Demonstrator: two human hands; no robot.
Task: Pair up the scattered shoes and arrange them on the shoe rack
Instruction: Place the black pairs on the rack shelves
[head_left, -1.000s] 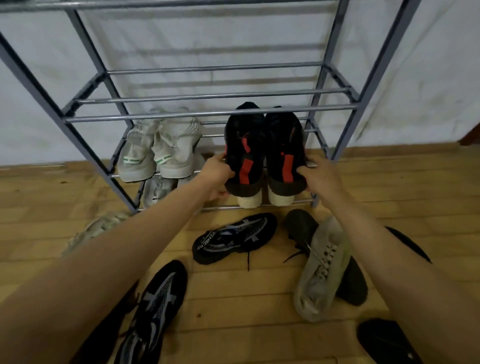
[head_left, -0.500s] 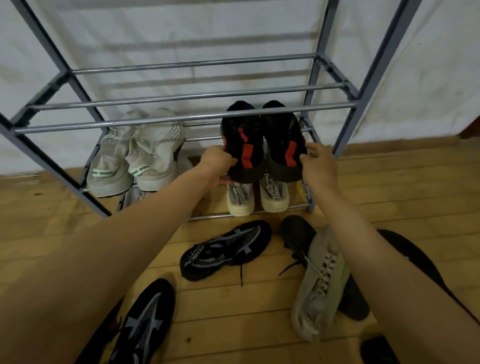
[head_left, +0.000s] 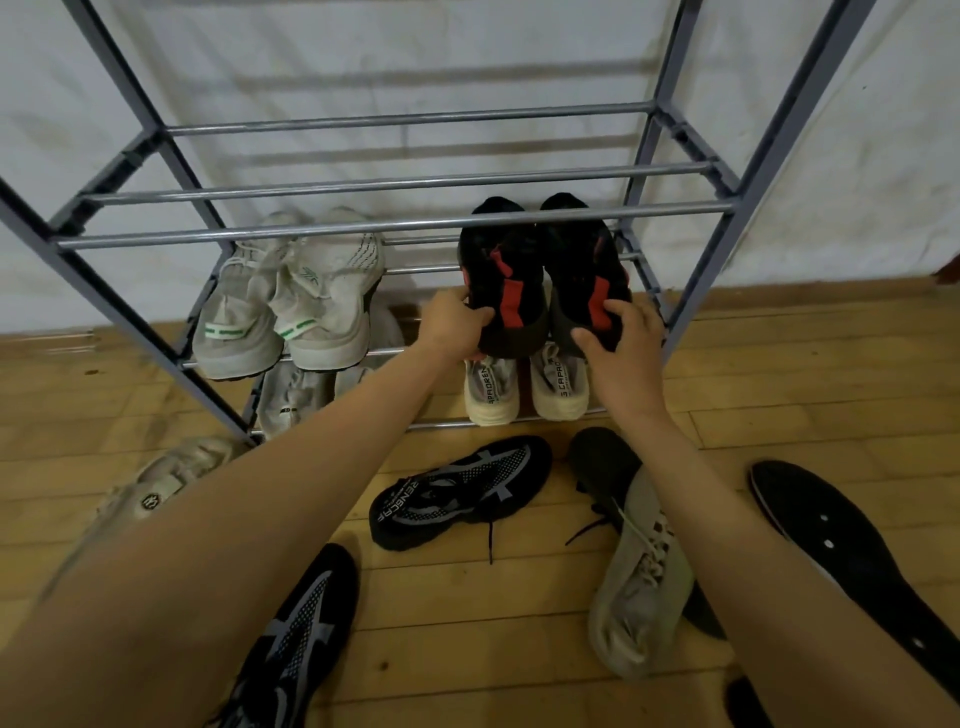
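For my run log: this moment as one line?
black-red pair: on rack beside white pair | left hand, right hand: grip its heels | floor: loose shoes

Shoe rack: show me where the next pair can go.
The upper tier is bare from post to post. Below, only a narrow gap separates the white pair from the black-red pair. The bottom tier and floor in front are crowded.
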